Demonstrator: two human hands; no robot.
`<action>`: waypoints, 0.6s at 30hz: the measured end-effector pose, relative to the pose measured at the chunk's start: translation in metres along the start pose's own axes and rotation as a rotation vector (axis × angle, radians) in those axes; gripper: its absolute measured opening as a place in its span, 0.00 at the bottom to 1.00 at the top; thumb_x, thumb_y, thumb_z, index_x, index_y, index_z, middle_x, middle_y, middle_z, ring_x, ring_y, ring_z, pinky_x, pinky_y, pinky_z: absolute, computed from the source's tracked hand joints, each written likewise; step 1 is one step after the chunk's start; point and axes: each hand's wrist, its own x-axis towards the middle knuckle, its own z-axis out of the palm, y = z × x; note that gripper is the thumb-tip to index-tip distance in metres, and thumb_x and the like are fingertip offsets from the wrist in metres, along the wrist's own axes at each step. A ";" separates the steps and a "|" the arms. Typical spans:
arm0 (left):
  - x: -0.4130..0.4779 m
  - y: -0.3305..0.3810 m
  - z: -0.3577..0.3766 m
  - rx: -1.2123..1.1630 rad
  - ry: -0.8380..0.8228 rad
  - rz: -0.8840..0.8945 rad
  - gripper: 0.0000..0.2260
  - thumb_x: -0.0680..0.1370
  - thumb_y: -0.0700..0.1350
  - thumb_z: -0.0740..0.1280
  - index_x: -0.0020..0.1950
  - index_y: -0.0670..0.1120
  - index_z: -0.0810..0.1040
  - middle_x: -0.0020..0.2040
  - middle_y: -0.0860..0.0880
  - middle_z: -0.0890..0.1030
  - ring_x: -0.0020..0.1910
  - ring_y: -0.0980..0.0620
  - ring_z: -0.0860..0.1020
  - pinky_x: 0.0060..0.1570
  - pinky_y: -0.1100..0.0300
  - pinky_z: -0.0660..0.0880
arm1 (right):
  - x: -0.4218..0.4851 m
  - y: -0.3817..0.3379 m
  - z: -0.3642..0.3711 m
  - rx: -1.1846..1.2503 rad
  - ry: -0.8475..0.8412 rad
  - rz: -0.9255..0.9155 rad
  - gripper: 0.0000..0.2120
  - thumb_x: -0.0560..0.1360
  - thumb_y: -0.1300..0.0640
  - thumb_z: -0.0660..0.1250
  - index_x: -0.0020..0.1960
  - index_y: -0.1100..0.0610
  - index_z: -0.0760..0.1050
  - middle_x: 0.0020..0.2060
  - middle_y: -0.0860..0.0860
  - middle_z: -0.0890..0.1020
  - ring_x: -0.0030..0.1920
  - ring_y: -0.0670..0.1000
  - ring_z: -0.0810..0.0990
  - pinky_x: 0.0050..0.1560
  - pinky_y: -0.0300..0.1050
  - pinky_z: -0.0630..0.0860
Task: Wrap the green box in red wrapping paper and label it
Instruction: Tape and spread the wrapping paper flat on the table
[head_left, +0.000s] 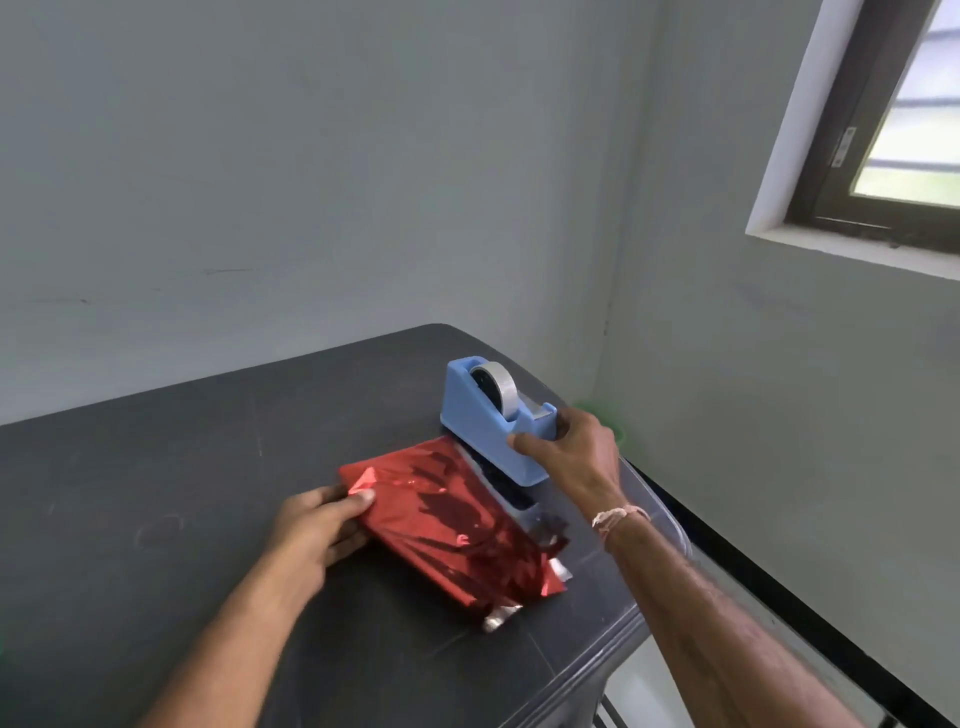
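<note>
Left hand (317, 525) gripped the red-wrapped box (447, 519) at its 9 o'clock end; right hand (571, 452) grasped the blue tape dispenser (467, 410) at the box's 1 o'clock.

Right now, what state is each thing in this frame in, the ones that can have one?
Wrapped box: lying flat on the table, covered in red paper, no label visible, silver underside showing at its near end.
Tape dispenser: upright beside the box, tape roll loaded.
Left grip: hand holds the box's left end, thumb on top.
Right grip: hand grips the dispenser's cutter end.
</note>
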 end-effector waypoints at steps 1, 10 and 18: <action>-0.004 0.001 -0.023 0.014 0.031 0.015 0.06 0.77 0.34 0.72 0.50 0.44 0.81 0.40 0.47 0.84 0.35 0.52 0.80 0.25 0.65 0.78 | -0.007 0.002 0.003 -0.003 0.009 -0.009 0.18 0.64 0.45 0.80 0.40 0.53 0.75 0.34 0.46 0.79 0.33 0.47 0.75 0.32 0.41 0.68; -0.036 -0.004 -0.134 0.100 0.087 0.074 0.10 0.77 0.36 0.73 0.57 0.42 0.81 0.42 0.47 0.83 0.33 0.54 0.80 0.26 0.67 0.77 | -0.053 -0.010 0.026 -0.093 0.132 -0.130 0.38 0.70 0.46 0.80 0.73 0.55 0.68 0.68 0.54 0.74 0.67 0.56 0.72 0.65 0.51 0.74; -0.055 -0.003 -0.180 0.205 -0.021 0.154 0.11 0.77 0.40 0.74 0.59 0.44 0.82 0.45 0.47 0.86 0.36 0.56 0.81 0.33 0.64 0.76 | -0.110 -0.102 0.126 -0.062 -0.566 -0.556 0.23 0.74 0.52 0.77 0.69 0.49 0.78 0.62 0.49 0.82 0.64 0.47 0.79 0.69 0.44 0.71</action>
